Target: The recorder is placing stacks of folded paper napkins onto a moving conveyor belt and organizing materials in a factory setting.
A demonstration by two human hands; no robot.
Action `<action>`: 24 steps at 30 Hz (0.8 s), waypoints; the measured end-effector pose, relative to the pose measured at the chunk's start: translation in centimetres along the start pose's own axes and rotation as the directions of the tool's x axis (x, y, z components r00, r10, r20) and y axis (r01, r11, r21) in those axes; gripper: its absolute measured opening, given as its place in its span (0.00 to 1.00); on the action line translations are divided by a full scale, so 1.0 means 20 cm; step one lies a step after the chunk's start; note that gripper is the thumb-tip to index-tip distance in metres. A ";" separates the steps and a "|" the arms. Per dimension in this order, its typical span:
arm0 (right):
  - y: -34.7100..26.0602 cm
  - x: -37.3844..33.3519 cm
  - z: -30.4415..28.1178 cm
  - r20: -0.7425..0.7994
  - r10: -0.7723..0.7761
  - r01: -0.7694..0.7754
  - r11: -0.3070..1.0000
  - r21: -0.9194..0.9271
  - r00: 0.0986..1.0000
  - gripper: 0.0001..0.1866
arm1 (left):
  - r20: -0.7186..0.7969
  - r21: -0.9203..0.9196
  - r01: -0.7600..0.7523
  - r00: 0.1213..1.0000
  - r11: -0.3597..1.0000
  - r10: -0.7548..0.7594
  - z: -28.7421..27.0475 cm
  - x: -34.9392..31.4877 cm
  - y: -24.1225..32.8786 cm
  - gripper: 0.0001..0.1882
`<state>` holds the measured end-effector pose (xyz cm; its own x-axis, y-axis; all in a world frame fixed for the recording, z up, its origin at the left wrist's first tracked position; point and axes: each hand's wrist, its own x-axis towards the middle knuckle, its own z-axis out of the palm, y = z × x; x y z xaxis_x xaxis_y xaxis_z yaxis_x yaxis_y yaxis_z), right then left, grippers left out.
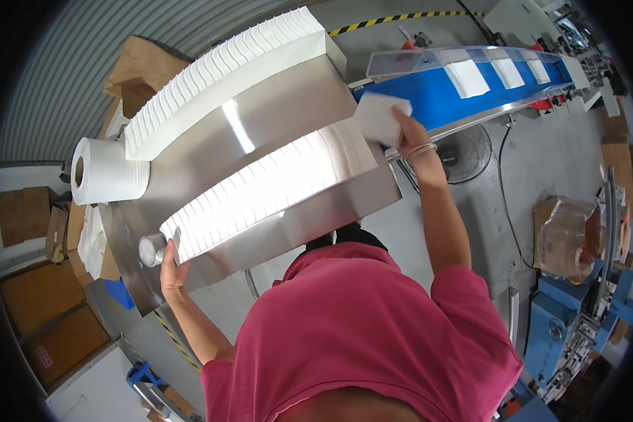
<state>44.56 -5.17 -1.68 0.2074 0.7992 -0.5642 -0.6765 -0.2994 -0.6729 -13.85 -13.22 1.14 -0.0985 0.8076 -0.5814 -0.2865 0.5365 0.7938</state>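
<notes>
White folded sheets in a flat, square-cornered stack [380, 117] sit up and left of the right hand [411, 135] in the head view, their right edge pinched between its thumb and fingers. This stack is just beyond the right end of a long row of upright white sheets [260, 188] on a shiny steel table [288, 98], near the blue conveyor belt [436, 105]. The left hand [174, 269] lies against the row's left end, thumb spread from straight fingers, just beside a clear, short cylinder [151, 250].
</notes>
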 end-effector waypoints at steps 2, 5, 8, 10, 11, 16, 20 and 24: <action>0.00 -0.04 0.06 -0.019 0.100 -0.097 0.987 0.126 0.995 0.27 | 0.010 0.000 -0.005 1.000 1.000 0.005 0.02 -0.01 0.01 0.29; 0.09 -0.15 0.14 0.113 0.147 -0.112 0.957 -0.269 0.983 0.30 | -0.002 0.014 0.021 1.000 1.000 -0.021 0.03 -0.02 0.01 0.29; 0.13 -0.23 0.26 0.223 -0.001 0.135 0.801 -0.584 0.975 0.29 | 0.013 0.019 0.004 1.000 1.000 -0.004 0.04 0.00 0.02 0.29; 0.14 -0.21 0.28 0.105 0.053 0.033 0.727 -0.686 0.993 0.27 | 0.045 0.025 0.003 0.999 1.000 -0.004 0.05 0.00 0.02 0.30; 0.13 -0.22 0.29 0.106 0.054 0.033 0.727 -0.686 0.993 0.27 | 0.043 0.025 0.003 0.999 1.000 -0.004 0.05 0.00 0.02 0.30; 0.14 -0.16 0.21 0.156 -0.227 0.269 0.649 -0.712 0.961 0.21 | 0.058 0.019 0.010 0.998 1.000 -0.011 0.06 0.00 0.02 0.30; 0.07 -0.09 0.13 0.051 -0.143 0.131 0.632 -0.764 0.988 0.16 | 0.020 0.017 0.012 1.000 1.000 -0.012 0.07 -0.01 0.01 0.29; -0.02 -0.06 0.13 -0.196 0.012 0.021 0.986 0.168 0.980 0.18 | 0.058 0.027 0.018 0.998 0.999 -0.020 0.11 0.01 -0.01 0.29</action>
<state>42.85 -4.59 0.52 0.3336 0.6776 -0.6554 -0.7809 -0.1908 -0.5948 -11.70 -12.56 1.34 -0.0377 0.8097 -0.5856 -0.2620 0.5575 0.7878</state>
